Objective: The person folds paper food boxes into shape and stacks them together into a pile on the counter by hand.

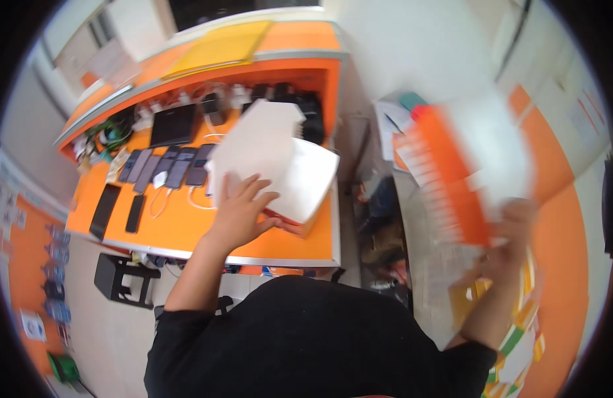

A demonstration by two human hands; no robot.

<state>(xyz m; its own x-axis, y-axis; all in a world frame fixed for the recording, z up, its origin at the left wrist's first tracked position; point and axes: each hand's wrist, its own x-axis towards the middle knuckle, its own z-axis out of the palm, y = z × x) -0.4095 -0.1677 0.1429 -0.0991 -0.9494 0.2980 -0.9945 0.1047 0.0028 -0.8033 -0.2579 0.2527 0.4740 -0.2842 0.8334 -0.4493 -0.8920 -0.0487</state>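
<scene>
My left hand [243, 205] lies with fingers spread on white flat cardboard pieces on the orange desk. One is a pale sheet [257, 136] with a notched edge. Beside it is a stack of white cartons [313, 179] with orange sides, which my thumb touches. Out to the right and raised, my right hand [512, 229] grips an orange-and-white cardboard carton [449, 162] by its lower edge. Motion smears that carton and the hand, so its exact shape and the fingertips are unclear.
On the desk [253, 249] lie several phones [180, 166], a black tablet [174, 126] and white cables. A yellow folder [220, 46] rests on the shelf above. Papers and a pen [393, 124] are on the right-hand counter. A black stool [124, 278] stands below left.
</scene>
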